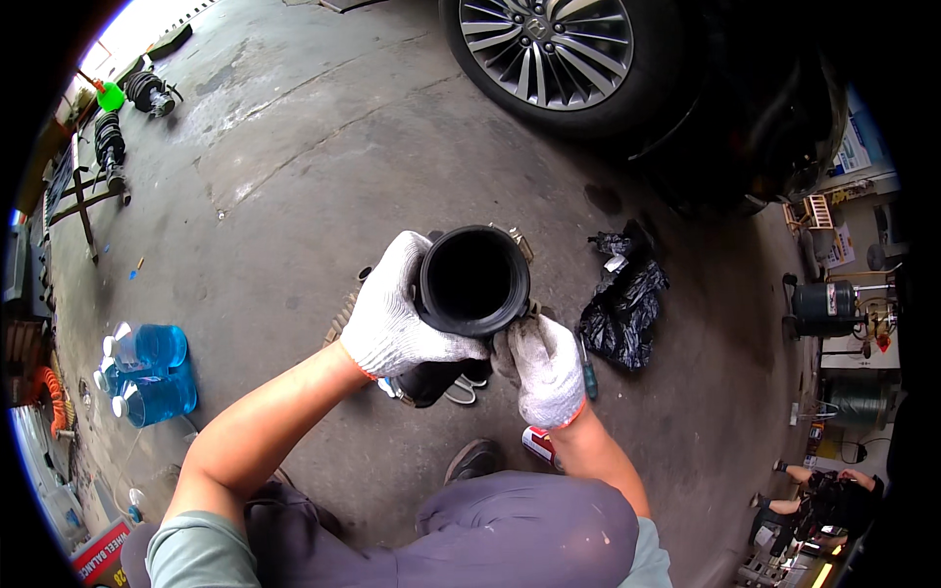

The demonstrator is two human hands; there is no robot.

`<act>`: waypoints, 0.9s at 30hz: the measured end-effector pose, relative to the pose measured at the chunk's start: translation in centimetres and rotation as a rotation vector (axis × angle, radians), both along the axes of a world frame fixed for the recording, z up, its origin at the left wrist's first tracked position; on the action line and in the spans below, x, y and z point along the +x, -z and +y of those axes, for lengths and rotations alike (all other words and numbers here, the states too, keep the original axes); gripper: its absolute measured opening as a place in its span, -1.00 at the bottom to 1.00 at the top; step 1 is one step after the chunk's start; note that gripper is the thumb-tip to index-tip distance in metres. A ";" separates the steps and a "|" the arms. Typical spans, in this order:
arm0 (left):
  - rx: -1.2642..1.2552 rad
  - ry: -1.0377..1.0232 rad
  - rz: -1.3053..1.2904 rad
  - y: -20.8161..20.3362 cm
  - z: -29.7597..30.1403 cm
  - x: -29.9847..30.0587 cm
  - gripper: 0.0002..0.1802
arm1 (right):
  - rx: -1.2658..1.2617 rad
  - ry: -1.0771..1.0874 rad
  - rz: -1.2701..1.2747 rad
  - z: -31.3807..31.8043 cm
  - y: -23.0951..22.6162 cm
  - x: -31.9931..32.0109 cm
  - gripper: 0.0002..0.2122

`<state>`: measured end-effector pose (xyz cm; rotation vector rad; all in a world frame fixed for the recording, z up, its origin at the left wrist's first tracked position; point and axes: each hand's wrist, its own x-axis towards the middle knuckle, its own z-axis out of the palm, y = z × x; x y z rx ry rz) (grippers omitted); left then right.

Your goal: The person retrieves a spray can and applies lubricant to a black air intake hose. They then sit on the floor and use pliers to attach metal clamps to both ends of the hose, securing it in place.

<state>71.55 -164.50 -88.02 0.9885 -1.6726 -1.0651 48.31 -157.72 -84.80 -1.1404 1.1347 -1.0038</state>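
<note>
A black, hose-like duct (pixel 520 277) with a wide round mouth is held up in front of me, its mouth facing the camera. My left hand (pixel 390 312), in a white knit glove with an orange cuff, wraps round its left and lower side. At its lower right edge, my right hand (pixel 545 367) has its fingers closed, the glove's fingertips grey with dirt. A small bit beside those fingers is too hidden to name. Beneath the hands, a dark object (pixel 423 384) is partly covered. Close to my right hand lies a screwdriver with a teal handle (pixel 589 380).
A crumpled black plastic bag (pixel 627 309) lies to the right. Jugs of blue liquid (pixel 157 377) stand at left. A car wheel (pixel 544 49) is at the far side. Shock absorbers with springs (pixel 149 93) rest far left. A red and white can (pixel 539 444) is near my shoe (pixel 474 459).
</note>
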 end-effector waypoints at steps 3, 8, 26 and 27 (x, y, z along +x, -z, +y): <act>-0.172 -0.039 -0.113 0.5 -0.3 0.1 -0.01 | 0.225 0.001 -0.327 0.6 -0.1 -0.1 -0.73; -0.287 -0.032 -0.250 0.9 -0.5 1.1 -0.32 | 0.495 0.055 -0.546 0.6 -1.7 1.7 -0.63; 0.618 0.094 0.532 4.1 -0.5 0.5 -0.15 | 0.259 -0.157 0.073 -2.6 -2.1 -1.9 -0.53; 0.760 0.143 0.675 3.8 -0.2 0.3 -0.16 | 0.127 -0.083 0.209 -2.9 -2.5 -2.5 -0.64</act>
